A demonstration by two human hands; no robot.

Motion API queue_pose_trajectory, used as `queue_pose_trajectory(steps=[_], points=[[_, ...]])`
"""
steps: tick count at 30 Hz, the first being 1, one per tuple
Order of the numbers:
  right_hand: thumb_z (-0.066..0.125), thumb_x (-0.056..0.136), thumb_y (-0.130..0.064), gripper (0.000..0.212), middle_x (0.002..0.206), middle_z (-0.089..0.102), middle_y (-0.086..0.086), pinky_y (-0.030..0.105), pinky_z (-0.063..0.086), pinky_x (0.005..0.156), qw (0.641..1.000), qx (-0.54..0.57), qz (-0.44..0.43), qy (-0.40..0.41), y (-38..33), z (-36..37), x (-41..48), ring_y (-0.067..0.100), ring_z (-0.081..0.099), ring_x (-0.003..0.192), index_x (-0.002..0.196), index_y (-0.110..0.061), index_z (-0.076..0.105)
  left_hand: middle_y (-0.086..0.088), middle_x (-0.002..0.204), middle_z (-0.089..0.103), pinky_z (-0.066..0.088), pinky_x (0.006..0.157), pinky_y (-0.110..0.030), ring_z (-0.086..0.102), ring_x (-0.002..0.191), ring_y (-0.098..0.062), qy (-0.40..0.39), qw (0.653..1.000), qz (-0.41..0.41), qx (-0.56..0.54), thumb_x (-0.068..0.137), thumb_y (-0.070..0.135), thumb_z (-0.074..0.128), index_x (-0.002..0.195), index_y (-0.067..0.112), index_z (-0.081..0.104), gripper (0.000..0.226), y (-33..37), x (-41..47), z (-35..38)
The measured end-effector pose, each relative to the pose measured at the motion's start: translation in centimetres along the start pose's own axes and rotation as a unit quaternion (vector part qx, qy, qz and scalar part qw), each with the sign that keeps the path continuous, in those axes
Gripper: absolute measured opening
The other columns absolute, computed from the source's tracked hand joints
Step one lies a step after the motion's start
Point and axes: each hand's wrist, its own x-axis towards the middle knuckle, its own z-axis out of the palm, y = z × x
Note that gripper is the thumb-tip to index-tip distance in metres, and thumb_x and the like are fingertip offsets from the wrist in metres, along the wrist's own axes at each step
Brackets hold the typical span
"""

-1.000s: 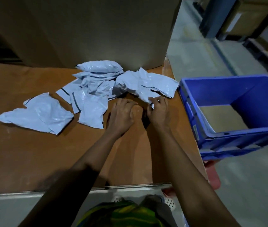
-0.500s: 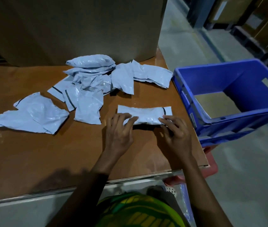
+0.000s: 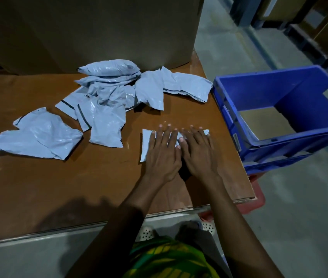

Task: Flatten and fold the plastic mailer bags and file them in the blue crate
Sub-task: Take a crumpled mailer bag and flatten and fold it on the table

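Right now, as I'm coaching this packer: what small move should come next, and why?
Probably slide both palms apart to press the mailer flat, then fold. The left hand and right hand lie flat on it, side by side, and it looks creased between them.

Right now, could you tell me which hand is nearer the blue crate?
Right. The right hand presses the mailer just left of the crate; the left hand lies farther left.
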Motion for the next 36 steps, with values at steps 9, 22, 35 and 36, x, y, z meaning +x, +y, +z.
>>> queue_pose_trajectory(steps=[9,22,35,36], points=[[0.028,0.106,-0.061,0.064,0.171,0.024,0.002,0.051,0.01,0.128,0.998,-0.062,0.017,-0.019,1.6,1.7,1.8,0.025,0.011,0.16,0.161,-0.028,0.035,-0.009,0.173,0.008,0.002,0.129,-0.051,0.002,0.16,-0.033,-0.047,0.997,-0.018,0.052,0.101,0.054,0.013,0.165,0.02,0.014,0.073,-2.7,2.7,0.8],[0.036,0.108,-0.056,0.061,0.172,0.02,0.004,0.047,0.008,0.129,0.999,-0.035,0.014,-0.006,1.5,1.7,-1.6,0.025,0.0,0.161,0.161,-0.026,0.035,-0.012,0.173,0.001,0.008,0.127,-0.056,-0.006,0.159,-0.034,-0.027,0.995,0.003,0.1,0.106,0.046,0.024,0.166,0.016,0.011,0.068,-1.5,-0.9,1.2],[0.028,0.109,-0.055,0.058,0.171,0.023,0.004,0.056,0.009,0.127,0.994,-0.102,0.02,-0.032,1.9,2.8,1.7,0.029,0.009,0.16,0.162,-0.032,0.03,-0.012,0.173,-0.001,0.008,0.126,-0.058,-0.004,0.158,-0.04,-0.023,0.994,-0.025,0.101,0.105,0.045,0.025,0.166,0.016,0.01,0.069,-1.8,2.3,2.2],[0.027,0.109,-0.056,0.058,0.171,0.023,0.004,0.055,0.009,0.127,0.993,-0.106,0.021,-0.037,1.9,2.8,1.9,0.029,0.009,0.16,0.162,-0.033,0.03,-0.013,0.173,-0.002,0.008,0.126,-0.059,-0.004,0.158,-0.041,-0.026,0.994,-0.024,0.105,0.105,0.045,0.025,0.166,0.015,0.009,0.069,-1.8,2.4,2.2]])
